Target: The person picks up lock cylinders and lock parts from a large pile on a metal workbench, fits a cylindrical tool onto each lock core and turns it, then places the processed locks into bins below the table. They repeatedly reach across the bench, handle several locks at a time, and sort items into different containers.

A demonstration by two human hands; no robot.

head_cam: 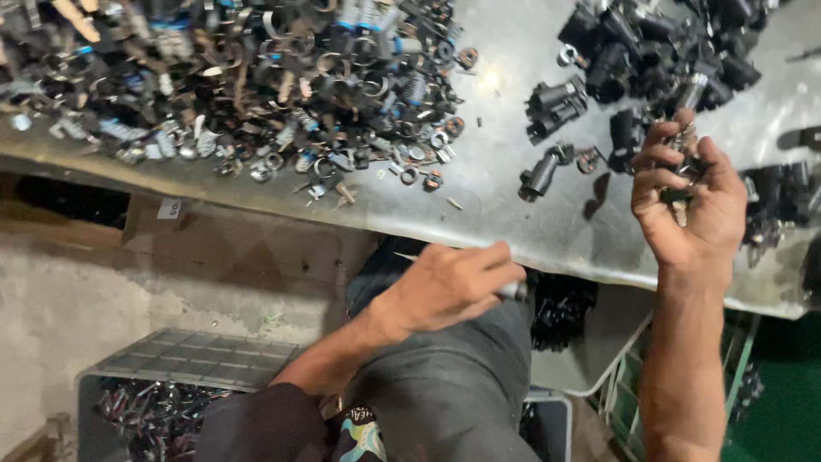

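From my feed I see the right hand (684,201) raised over the near edge of the table (513,171), fingers curled round a small part (686,167). Most of that part is hidden inside the palm; I only make out a dark body with a paler metal end poking up past the fingertips, so its long axis runs roughly up the picture, away from me. I cannot tell its exact shape.

The left hand (449,287) sits below the table edge, over my lap, closed on a thin tool (513,291). Just a short grey stub shows at the knuckles and a thin tip at the other side of the fist, so the tool lies roughly level, pointing right toward the table's underside.

On the table, far left of the right hand, a scrap heap (256,77) of rings, clips and springs spreads out, its top cut off by the frame. Just beyond the right hand lies a pile of black housings (658,51), also cut off. Below the table, at lower left, a grey crate (171,376) holds dim, hard-to-read pieces.
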